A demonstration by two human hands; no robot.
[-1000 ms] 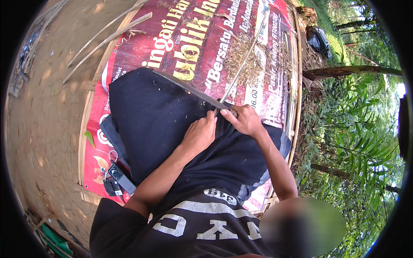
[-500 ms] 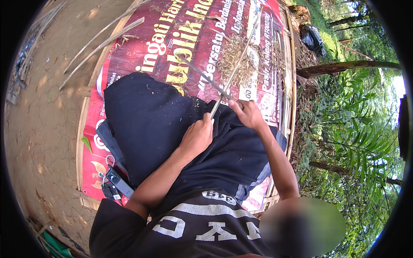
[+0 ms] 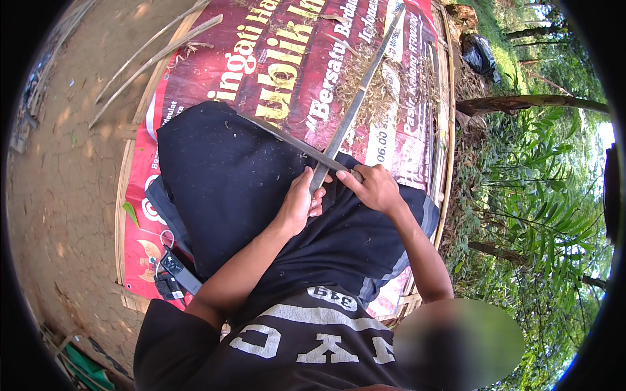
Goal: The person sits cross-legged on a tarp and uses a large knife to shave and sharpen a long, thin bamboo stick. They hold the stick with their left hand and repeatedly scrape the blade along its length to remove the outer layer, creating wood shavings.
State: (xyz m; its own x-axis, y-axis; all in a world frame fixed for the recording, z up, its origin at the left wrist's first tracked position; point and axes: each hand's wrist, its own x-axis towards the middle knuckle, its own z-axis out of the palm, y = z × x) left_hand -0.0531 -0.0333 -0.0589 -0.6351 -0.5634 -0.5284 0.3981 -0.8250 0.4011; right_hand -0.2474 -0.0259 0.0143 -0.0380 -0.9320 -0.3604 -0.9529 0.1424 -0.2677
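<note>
My left hand is closed round the near end of a long, flat strip that looks like split bamboo. From there the strip slants away to the far right. In my right hand is a knife with a long, dark, narrow blade; its handle is mostly hidden by the fingers. The blade points left and lies across the strip just beyond my left hand. Below both hands, dark cloth covers my lap.
Curly shavings are scattered over a red printed banner on a bamboo-edged platform. A small grey device with a cable lies near left. Long sticks lean at the far left edge. Plants grow on the right.
The strip has turned, showing a broader face. My left hand has rolled over, its fingers now curled upward. The knife blade has swung nearer, its tip moving toward my lap.
</note>
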